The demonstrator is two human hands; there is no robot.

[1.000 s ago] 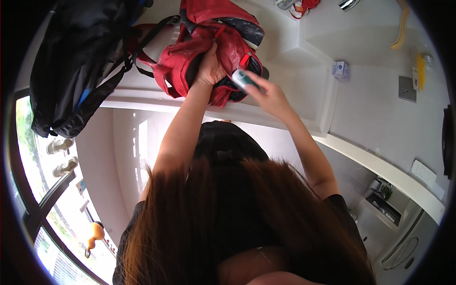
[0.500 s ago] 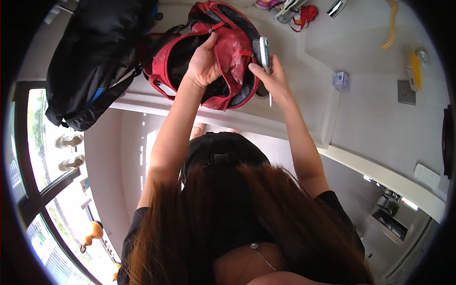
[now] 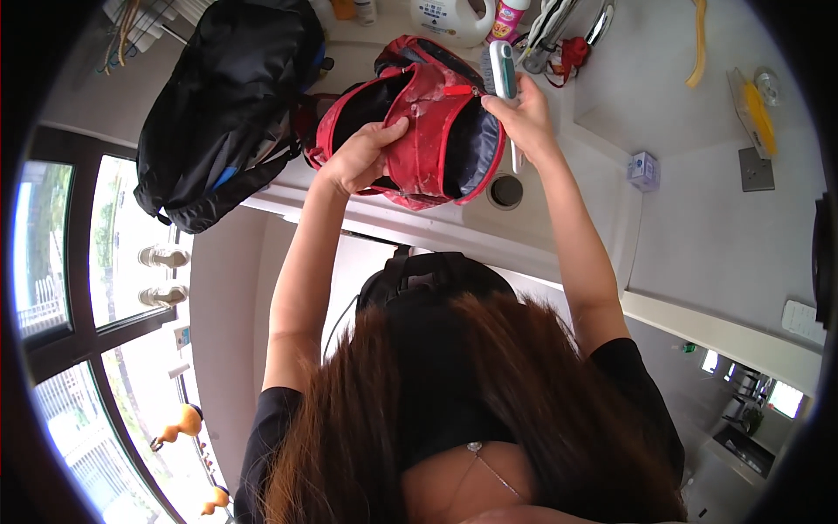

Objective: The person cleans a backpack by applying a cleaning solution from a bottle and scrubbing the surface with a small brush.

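A red backpack (image 3: 428, 140) with a dark lining lies over the sink, its compartments gaping and whitish suds smeared on its fabric. My left hand (image 3: 362, 157) is closed on the cloth between two openings, thumb on top and fingers tucked inside. In my right hand (image 3: 528, 118) is a scrub brush (image 3: 504, 70) with a white and green back and grey bristles. It stands nearly upright, bristles facing left, beside the bag's right edge. My right thumb tip reaches the bag's rim near a red zipper pull (image 3: 458, 90).
A black backpack (image 3: 231, 105) lies left on the counter. Right of the red bag shows the sink's drain hole (image 3: 504, 192). Behind stand a white jug (image 3: 454, 22), a pink bottle (image 3: 509, 17) and a faucet (image 3: 600, 26). A small box (image 3: 643, 171) sits at the right.
The view has shifted, bringing bottles at the back into sight. The bag's front panel is spread flatter, its right pocket gapes wider, and the brush has moved up toward the bag's top right.
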